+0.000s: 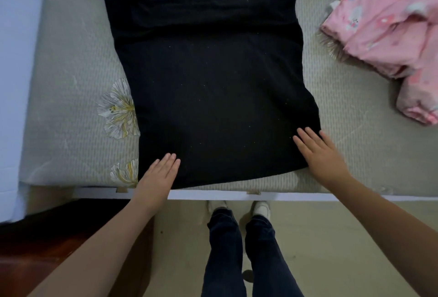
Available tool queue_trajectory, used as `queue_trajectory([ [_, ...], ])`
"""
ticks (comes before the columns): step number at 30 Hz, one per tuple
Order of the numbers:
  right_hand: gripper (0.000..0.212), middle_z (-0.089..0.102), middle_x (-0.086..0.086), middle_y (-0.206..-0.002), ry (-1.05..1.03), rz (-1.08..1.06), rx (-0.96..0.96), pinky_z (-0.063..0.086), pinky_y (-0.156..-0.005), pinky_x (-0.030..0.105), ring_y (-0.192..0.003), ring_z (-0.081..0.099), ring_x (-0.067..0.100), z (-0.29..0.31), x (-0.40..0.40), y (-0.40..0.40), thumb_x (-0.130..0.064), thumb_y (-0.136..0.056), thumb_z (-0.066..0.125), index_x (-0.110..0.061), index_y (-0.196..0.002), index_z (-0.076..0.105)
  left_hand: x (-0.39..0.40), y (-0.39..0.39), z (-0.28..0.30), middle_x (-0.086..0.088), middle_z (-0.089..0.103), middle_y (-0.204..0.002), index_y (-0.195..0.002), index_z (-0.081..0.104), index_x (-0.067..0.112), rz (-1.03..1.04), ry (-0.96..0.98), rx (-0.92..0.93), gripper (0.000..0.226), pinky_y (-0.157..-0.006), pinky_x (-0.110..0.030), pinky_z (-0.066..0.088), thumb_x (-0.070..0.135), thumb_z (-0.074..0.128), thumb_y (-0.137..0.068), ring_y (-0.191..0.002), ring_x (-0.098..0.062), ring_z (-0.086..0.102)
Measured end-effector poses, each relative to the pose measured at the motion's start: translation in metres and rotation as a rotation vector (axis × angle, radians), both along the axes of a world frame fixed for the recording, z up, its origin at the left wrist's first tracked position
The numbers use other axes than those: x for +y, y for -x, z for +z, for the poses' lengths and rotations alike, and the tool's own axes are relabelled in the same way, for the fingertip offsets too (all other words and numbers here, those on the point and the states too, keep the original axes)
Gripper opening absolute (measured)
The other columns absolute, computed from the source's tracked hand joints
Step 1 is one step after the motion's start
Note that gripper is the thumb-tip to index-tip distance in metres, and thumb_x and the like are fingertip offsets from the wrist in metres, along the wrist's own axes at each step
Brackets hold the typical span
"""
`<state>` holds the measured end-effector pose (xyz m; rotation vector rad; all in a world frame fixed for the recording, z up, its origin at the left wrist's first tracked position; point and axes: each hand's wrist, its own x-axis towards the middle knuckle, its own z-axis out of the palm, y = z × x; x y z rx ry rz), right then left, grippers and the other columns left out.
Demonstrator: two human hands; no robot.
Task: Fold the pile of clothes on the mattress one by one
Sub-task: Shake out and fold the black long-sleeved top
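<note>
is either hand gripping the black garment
No, the left hand and right hand both lie flat with straight fingers on the near corners of the black garment.

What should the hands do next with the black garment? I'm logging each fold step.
Probably grip the near hem and fold it away toward the top. The black garment lies spread flat on the mattress, and the left hand and right hand rest open on its near corners, gripping nothing yet.
</note>
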<state>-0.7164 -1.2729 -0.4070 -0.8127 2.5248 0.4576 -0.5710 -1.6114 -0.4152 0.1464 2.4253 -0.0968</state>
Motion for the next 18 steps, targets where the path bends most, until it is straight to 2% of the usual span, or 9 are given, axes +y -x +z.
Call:
queue_trajectory([
  [2,0.057,-0.001,0.003,-0.156,-0.143,0.019,-0.158,-0.007,-0.114,0.032,-0.144,0.000,0.018,0.007,0.005,-0.004,-0.006,-0.096,0.026,-0.016,-0.147,0.001,0.002,-0.004,0.005,-0.010,-0.012,-0.154,-0.144,-0.012,0.006,0.027,-0.001,-0.023,0.065,-0.113,-0.029,-0.008,-0.002,0.028,-0.093,-0.142,-0.021,-0.009],
  [6,0.062,0.011,-0.002,-0.155,-0.214,0.124,-0.300,-0.002,-0.115,0.036,-0.142,0.013,0.012,0.025,0.011,-0.019,-0.004,-0.092,0.033,-0.020,-0.147,0.010,0.010,-0.020,0.020,-0.005,-0.002,-0.155,-0.146,0.000,0.012,0.133,-0.087,-0.145,0.069,-0.113,-0.024,-0.001,-0.006,0.035,-0.089,-0.143,-0.014,-0.001],
  [10,0.057,0.035,0.000,-0.147,-0.230,0.182,-0.554,0.019,-0.113,0.028,-0.132,0.035,0.015,0.045,0.021,-0.043,-0.001,-0.089,0.036,-0.019,-0.143,0.028,0.024,-0.058,0.052,0.000,0.017,-0.153,-0.145,0.020,0.018,0.312,-0.176,-0.303,0.063,-0.111,-0.023,0.015,-0.007,0.036,-0.089,-0.140,-0.012,0.017],
  [13,0.054,0.045,0.005,-0.140,-0.227,0.156,-0.752,0.034,-0.102,0.024,-0.124,0.044,0.021,0.063,0.028,-0.054,0.004,-0.087,0.036,-0.014,-0.138,0.039,0.036,-0.077,0.077,0.000,0.037,-0.145,-0.138,0.038,0.021,0.364,-0.202,-0.372,0.051,-0.108,-0.026,0.025,0.002,0.039,-0.091,-0.134,-0.015,0.032],
  [15,0.052,0.048,0.005,-0.136,-0.243,0.192,-0.727,0.034,-0.100,0.025,-0.121,0.047,0.021,0.075,0.027,-0.048,0.002,-0.087,0.037,-0.015,-0.136,0.043,0.038,-0.077,0.093,0.000,0.043,-0.141,-0.135,0.042,0.022,0.390,-0.172,-0.340,0.048,-0.106,-0.028,0.029,0.005,0.041,-0.091,-0.130,-0.015,0.038],
  [18,0.051,0.053,0.003,-0.131,-0.172,0.220,-0.485,0.024,-0.107,0.033,-0.120,0.048,0.019,0.096,0.015,-0.016,-0.003,-0.085,0.040,-0.020,-0.133,0.045,0.025,-0.054,0.114,-0.001,0.042,-0.142,-0.140,0.034,0.021,0.376,-0.002,-0.139,0.052,-0.103,-0.030,0.034,0.003,0.039,-0.091,-0.128,-0.017,0.042],
])
